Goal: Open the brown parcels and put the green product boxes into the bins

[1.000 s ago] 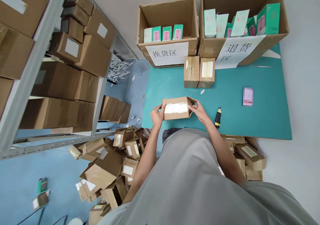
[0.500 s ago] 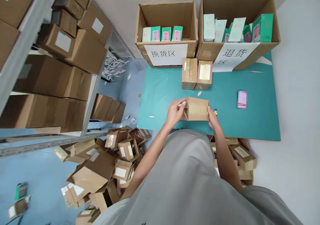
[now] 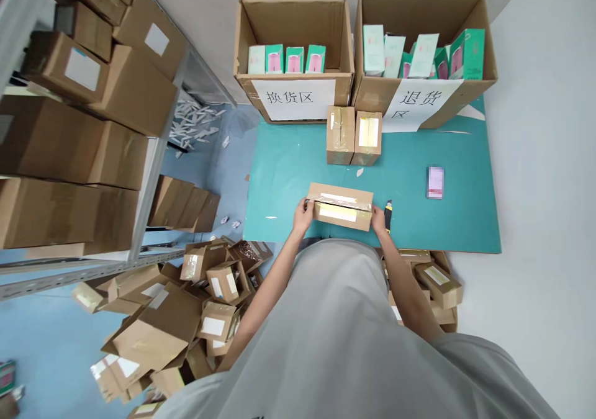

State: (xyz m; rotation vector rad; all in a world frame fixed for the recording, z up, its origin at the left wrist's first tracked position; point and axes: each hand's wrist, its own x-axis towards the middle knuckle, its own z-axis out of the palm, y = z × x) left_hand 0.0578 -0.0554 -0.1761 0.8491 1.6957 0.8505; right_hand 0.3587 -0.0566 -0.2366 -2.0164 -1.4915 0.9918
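Nearest, cartons point(image 3: 158, 326) lay heaped on the floor to the left of the person's grey shirt point(image 3: 321, 319). Over the near edge of the teal bench point(image 3: 465, 220), the left hand point(image 3: 303, 215) pinched the left end of a brown box point(image 3: 339, 209); the right hand point(image 3: 379, 221) clasped its right end, fingers partly hidden. The box lay crosswise, a dark slit running along its taped upper side. Just right of the right hand was a black-and-yellow cutter point(image 3: 388, 217); farther right, a blurred pink rectangle point(image 3: 435, 182). Beyond, two small parcels point(image 3: 339, 139) stood side by side before two large open bins point(image 3: 344, 90) holding green and white packets point(image 3: 294, 60).
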